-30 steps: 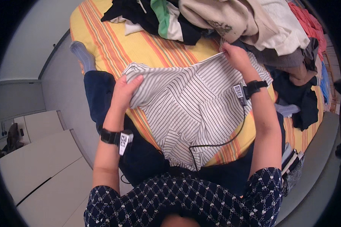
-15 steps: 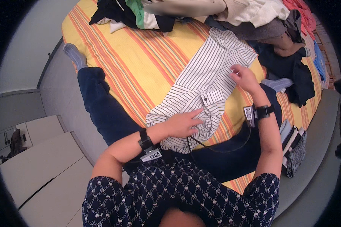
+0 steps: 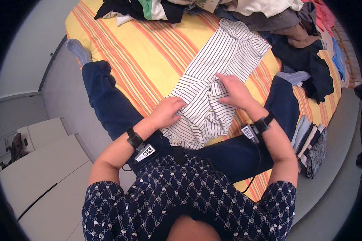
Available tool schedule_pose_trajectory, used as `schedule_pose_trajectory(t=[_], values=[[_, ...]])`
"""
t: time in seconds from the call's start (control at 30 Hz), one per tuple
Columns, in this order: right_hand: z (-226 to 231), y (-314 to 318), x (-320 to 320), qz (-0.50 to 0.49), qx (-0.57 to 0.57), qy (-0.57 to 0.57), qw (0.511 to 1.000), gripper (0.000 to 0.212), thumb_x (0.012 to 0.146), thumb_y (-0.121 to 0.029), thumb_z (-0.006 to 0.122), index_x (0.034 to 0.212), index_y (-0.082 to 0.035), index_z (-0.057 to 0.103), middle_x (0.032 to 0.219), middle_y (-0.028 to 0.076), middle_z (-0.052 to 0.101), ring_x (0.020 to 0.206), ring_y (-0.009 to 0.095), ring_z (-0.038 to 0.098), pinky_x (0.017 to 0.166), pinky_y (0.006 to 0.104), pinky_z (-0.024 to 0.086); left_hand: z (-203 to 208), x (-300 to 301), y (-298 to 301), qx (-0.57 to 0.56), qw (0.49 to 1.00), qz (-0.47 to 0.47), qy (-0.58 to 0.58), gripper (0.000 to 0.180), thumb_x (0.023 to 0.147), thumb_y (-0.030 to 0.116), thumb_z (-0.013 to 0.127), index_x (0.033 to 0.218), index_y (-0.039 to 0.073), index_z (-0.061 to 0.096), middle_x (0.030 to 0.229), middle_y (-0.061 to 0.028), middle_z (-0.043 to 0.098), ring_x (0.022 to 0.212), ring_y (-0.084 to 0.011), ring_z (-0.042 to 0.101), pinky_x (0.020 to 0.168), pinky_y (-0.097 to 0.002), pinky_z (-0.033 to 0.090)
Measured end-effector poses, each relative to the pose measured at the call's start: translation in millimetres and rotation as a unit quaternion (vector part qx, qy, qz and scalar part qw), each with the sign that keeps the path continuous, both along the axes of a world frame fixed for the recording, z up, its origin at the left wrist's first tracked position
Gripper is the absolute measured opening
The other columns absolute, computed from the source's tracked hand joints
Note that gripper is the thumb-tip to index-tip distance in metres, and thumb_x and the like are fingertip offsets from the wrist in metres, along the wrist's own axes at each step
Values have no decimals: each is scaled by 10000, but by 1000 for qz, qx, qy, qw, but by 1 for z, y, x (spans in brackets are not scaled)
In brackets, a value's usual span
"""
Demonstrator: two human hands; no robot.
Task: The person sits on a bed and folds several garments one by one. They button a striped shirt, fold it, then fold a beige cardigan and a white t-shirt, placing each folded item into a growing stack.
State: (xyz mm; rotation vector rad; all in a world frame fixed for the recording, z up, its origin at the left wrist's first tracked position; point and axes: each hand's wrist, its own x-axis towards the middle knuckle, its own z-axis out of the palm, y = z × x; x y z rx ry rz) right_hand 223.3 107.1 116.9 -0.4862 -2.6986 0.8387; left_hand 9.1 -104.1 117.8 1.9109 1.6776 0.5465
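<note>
A white shirt with dark stripes (image 3: 207, 60) lies partly folded on the bed between my legs, its collar end pointing away and its crumpled near end close to my lap. A cuff with a dark button (image 3: 210, 90) rests on top of the shirt. My left hand (image 3: 167, 111) lies on the shirt's left edge, fingers stretched out. Over the right side by the cuff is my right hand (image 3: 236, 93), with thumb and fingers apart; whether the fingertips press the cloth is hard to make out.
A yellow and orange striped bedcover (image 3: 136, 52) lies beneath. Heaped clothes (image 3: 265, 16) are at the far side, with dark garments (image 3: 309, 68) at the right. A row of folded clothes (image 3: 309, 146) sits beside the grey bed edge (image 3: 330, 168). Pale drawers (image 3: 48, 160) stand at left.
My left hand has moved left and away from me to the shirt's edge. The right hand has come left and nearer, to the cuff.
</note>
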Motion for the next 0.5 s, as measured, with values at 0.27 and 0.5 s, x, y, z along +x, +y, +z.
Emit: schedule_pose_trajectory(t=[0.27,0.5], values=[[60,11,49,87,-279,-64,954,181,660,-71,688,787,-22,567,815,82,573,814,244,559,770,337,437,-9,0,-3,24,992,55,115,280,665,103,651,936,52,599,1072,-118,555,1030,-302,516,895,-429,391],[126,26,134,19,-435,105,894,308,586,-194,819,751,-53,600,995,117,578,924,220,540,824,336,419,-15,21,-3,84,989,-112,36,99,680,71,593,756,10,578,1205,-156,524,1117,-315,498,992,-424,367]])
